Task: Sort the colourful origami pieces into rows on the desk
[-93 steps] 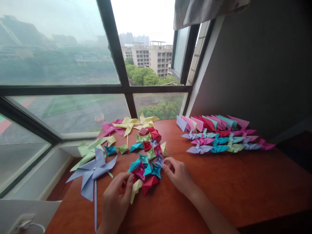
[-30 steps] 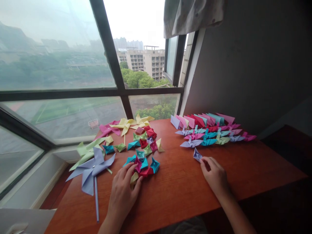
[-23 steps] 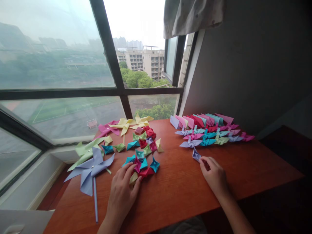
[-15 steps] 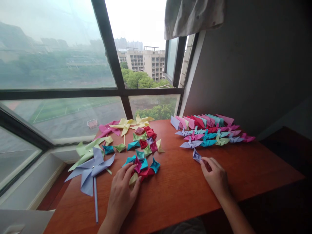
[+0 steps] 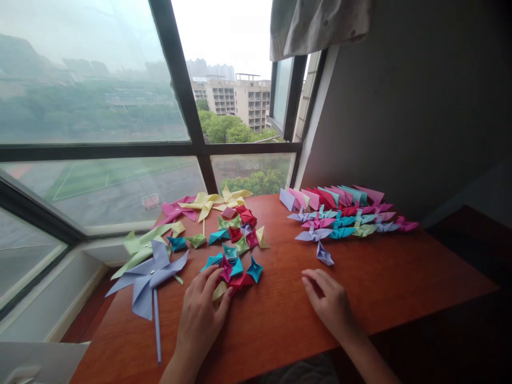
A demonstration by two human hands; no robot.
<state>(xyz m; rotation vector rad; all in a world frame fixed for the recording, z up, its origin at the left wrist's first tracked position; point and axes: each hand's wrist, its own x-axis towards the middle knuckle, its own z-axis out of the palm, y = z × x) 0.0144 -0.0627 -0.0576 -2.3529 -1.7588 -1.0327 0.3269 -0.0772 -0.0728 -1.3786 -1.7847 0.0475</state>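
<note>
A small lavender paper boat (image 5: 325, 254) sits alone on the right half of the table, just beyond my right hand (image 5: 326, 298). That hand is empty, its fingers loosely bent and a gap between thumb and forefinger. My left hand (image 5: 206, 306) lies at the near edge of a heap of folded paper boats, thumb and fingers apart around a pale yellow boat (image 5: 219, 292). Its fingertips reach a magenta boat (image 5: 226, 269); whether they press on it is hard to see. A red boat (image 5: 242, 281) and a blue boat (image 5: 255, 270) lie beside them.
Paper pinwheels, among them a lavender pinwheel (image 5: 152, 274) on a stick, lie at the left of the wooden table (image 5: 280, 320). Rows of paper cranes (image 5: 314, 233) and folded paper planes (image 5: 332, 198) fill the back right. A window frame (image 5: 206, 149) borders the far side.
My right hand has let go of the lavender boat and moved left and toward me. The boat stays on the table, slightly turned. My left hand has barely moved.
</note>
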